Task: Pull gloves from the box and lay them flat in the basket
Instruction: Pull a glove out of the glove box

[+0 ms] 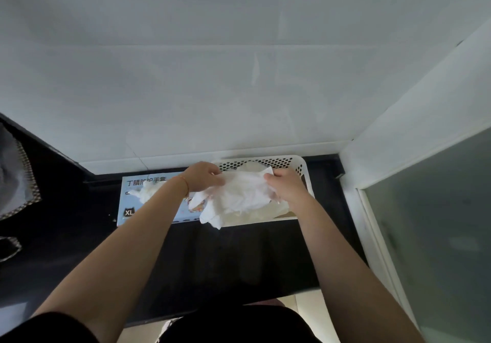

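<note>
Over the dark table [239, 249], our left hand [203, 176] and right hand [285, 186] each pinch an end of a white glove [239, 196], stretching it above the basket [303, 167]. We judge this the laying step; next we lower it flat. It looks thin, crumpled; more gloves poke from the box [130, 199] alongside.

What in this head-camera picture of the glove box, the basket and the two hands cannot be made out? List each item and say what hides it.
1. Head view: the basket floor is covered by the glove and both hands, so the gloves inside cannot be counted.
2. The glove box lettering is partly hidden by the left hand and its forearm.
3. The right hand fingertips are buried in the glove.
4. The cloth is cut off by the left edge.
</note>
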Demonstrator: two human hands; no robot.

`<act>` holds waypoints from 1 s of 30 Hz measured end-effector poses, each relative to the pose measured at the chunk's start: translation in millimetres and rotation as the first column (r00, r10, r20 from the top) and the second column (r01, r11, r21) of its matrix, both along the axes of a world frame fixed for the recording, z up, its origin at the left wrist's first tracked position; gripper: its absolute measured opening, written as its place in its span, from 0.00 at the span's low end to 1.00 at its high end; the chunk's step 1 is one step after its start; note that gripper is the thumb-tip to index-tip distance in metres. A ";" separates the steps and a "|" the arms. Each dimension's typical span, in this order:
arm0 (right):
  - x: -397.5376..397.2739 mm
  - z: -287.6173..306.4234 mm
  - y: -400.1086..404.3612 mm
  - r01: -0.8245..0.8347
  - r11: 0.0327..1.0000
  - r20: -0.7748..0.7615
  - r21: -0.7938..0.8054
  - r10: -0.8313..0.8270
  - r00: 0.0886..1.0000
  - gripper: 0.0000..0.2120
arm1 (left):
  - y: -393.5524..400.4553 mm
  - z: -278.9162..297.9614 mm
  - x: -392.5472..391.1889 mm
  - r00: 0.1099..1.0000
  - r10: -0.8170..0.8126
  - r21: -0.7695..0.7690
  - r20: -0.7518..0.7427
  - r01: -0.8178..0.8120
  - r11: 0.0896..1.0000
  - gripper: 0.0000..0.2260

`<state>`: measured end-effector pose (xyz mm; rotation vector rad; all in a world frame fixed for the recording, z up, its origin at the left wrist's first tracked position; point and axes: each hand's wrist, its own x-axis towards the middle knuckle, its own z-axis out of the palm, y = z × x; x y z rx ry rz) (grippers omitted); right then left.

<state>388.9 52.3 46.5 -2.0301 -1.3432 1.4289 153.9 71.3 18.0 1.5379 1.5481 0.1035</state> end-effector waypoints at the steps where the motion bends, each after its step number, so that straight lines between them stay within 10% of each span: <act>1: 7.9 -6.4 1.9 0.010 1.000 0.000 -0.007 -0.010 1.000 0.10 | 6.5 -2.3 8.2 0.999 -0.029 0.009 -0.022 0.029 1.000 0.08; 9: 54.4 -38.3 20.1 -0.003 0.997 0.123 0.078 -0.007 0.992 0.11 | 25.0 -18.4 56.9 0.939 0.054 0.236 -0.339 0.029 0.971 0.07; 14: 62.9 -52.1 24.9 -0.080 0.992 0.245 0.097 0.054 0.968 0.15 | -10.2 -26.8 96.1 0.935 0.041 0.588 -0.353 0.187 0.787 0.13; 18: 63.8 -53.8 27.7 -0.115 0.986 0.274 0.120 0.079 0.958 0.13 | -36.6 -50.5 118.0 0.846 -0.219 0.333 -0.486 0.411 0.849 0.32; 30: 67.1 -56.7 29.6 -0.199 0.959 0.437 0.203 0.093 0.895 0.03 | -36.2 -69.8 101.1 0.801 -0.176 0.207 -0.573 0.349 0.914 0.48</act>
